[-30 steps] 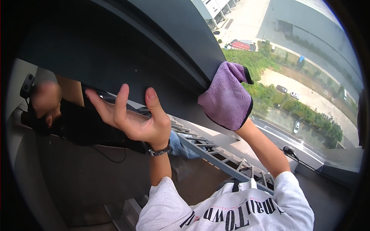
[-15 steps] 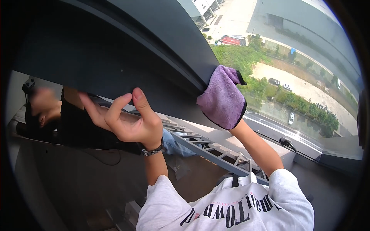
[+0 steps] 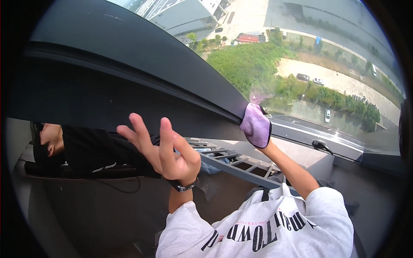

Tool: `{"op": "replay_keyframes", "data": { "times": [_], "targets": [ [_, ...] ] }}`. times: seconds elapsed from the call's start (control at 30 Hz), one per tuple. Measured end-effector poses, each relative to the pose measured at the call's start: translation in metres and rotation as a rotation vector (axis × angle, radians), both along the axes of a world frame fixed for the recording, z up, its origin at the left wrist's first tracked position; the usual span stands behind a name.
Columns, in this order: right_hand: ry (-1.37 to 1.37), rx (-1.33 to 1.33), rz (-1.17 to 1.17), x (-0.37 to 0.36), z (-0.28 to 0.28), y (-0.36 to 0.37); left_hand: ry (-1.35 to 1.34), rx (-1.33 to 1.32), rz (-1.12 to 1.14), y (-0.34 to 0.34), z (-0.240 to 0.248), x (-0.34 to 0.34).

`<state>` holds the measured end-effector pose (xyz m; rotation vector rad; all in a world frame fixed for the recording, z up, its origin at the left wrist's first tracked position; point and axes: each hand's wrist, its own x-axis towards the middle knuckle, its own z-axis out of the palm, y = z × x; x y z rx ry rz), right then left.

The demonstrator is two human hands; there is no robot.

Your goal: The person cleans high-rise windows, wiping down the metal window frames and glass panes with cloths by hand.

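Looking down through the head view: a fuzzy lilac cloth with black edging (image 3: 257, 126) seems pressed to the far corner of the long dark-grey panel (image 3: 142, 90), beside the clear window glass (image 3: 301, 107) — it wraps the right hand (image 3: 268, 148), so I can't tell its grip; the left hand (image 3: 172, 159), fingers loosely spread, holds nothing — flat, steady pressure into that corner should work best

One bare left hand (image 3: 176, 160) at 8 o'clock, one wristband (image 3: 186, 188) near 7, one purple cloth (image 3: 257, 127) at 3 and one pale T-shirt (image 3: 258, 236) at 5. One ladder (image 3: 236, 173) runs toward 5 o'clock, one other person (image 3: 90, 148) shows at 9, and one window handle (image 3: 322, 146) at 3, farther out. Outside, from 2 to 3 o'clock, at least three cars (image 3: 328, 115), though distance and glare leave the full count uncertain.
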<state>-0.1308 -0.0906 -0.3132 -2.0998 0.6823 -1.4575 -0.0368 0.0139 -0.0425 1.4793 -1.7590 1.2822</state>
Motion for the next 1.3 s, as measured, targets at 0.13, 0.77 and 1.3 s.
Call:
{"op": "replay_keyframes", "data": {
  "times": [0.13, 0.77, 1.3],
  "targets": [
    [-0.075, 0.167, -0.003, -0.017, 0.004, 0.003, 0.429, 0.373, -0.006, -0.006, -0.060, -0.023],
    [0.409, 0.446, -0.250, 0.013, -0.118, -0.001, 0.657, 0.367, -0.152, -0.015, -0.100, -0.021],
    [0.320, 1.061, -0.186, 0.012, -0.162, 0.015, 0.592, 0.230, -0.125, -0.006, -0.117, -0.012]
  ]
}}
